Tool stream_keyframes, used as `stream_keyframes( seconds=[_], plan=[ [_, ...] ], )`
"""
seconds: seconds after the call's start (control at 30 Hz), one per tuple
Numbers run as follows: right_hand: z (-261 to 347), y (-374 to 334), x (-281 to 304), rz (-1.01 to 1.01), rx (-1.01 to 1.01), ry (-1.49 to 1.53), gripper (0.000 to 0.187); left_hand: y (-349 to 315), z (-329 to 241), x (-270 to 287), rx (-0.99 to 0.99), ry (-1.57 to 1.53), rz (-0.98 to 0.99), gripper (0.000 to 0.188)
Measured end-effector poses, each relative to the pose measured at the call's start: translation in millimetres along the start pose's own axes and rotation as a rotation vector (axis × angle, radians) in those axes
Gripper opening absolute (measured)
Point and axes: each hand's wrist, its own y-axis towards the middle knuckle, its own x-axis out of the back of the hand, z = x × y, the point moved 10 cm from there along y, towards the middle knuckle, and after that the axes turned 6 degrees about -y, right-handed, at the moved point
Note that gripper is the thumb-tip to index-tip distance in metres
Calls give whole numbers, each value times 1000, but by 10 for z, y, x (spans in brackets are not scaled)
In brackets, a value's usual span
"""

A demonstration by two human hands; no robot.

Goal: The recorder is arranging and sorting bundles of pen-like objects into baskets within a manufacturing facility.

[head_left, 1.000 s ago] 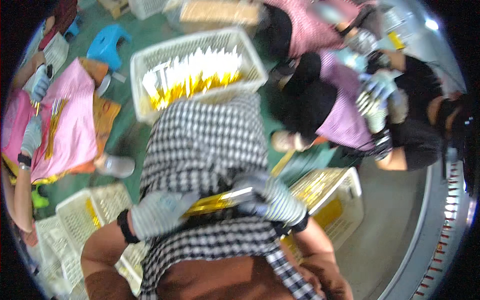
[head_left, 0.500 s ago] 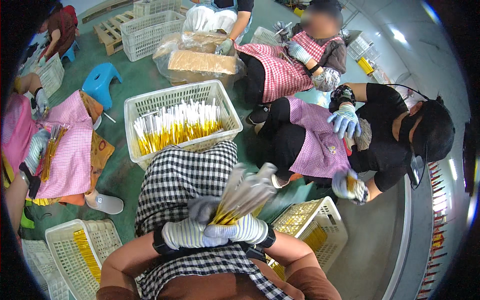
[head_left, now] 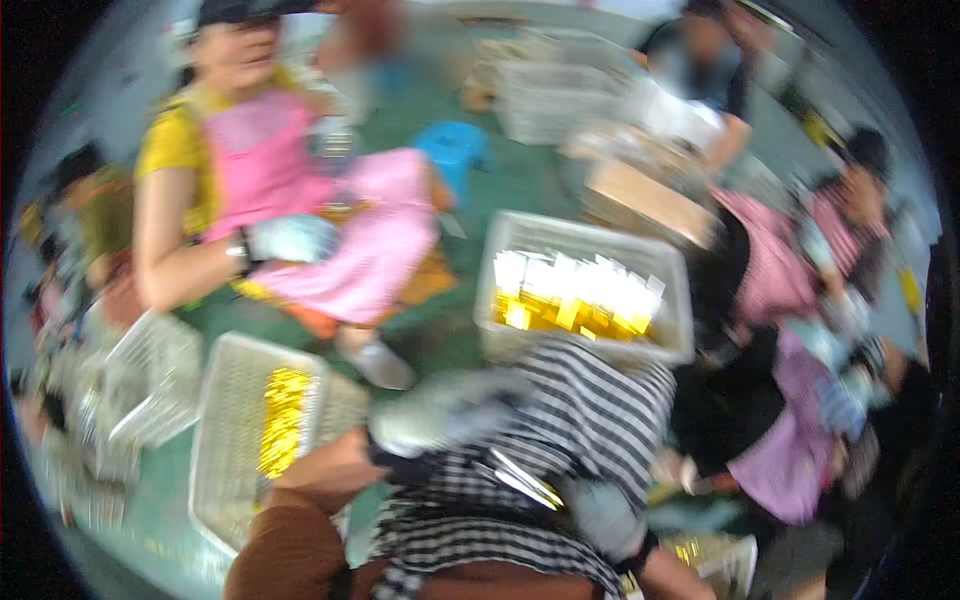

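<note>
My left hand (head_left: 445,412), in a striped work glove, reaches out over the left edge of my black-and-white checked apron (head_left: 590,400). Motion smears its fingers, and I cannot make out what it holds, if anything. My right hand (head_left: 605,518), gloved too, is low over my lap, its fingers blurred. Just left of it, a few slim sticks (head_left: 522,478) with clear and gold parts lie across the apron; whether the right hand grips them is unclear. Beyond my knees stands a white plastic crate (head_left: 585,225) of upright sticks (head_left: 575,295), gold below and white above.
At my left a white crate (head_left: 222,430) holds gold sticks (head_left: 285,420); another crate (head_left: 160,370) stands beside it. A person in a pink apron (head_left: 265,150) sits at the left. Ahead are a blue stool (head_left: 452,155) and a cardboard box (head_left: 650,200). Others sit at the right.
The view has swung left. My hands, earlier together around a bundle of gold-and-clear sticks, are now apart, the left one out to the left. The full bundle is no longer visible.
</note>
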Motion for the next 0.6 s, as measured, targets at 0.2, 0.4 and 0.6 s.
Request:
stream_keyframes(
  seconds=[0.2, 0.4, 0.6],
  plan=[
    [72, 18, -162, 152, -70, 146, 35, -367, -17, -768, -442, 645, 298, 36],
    [144, -170, 38, -193, 161, 273, 34, -447, 236, -768, -536, 733, 296, 35],
    [133, -413, 5, -300, 234, 240, 32, -583, 214, -859, -662, 900, 334, 29]
  ],
)
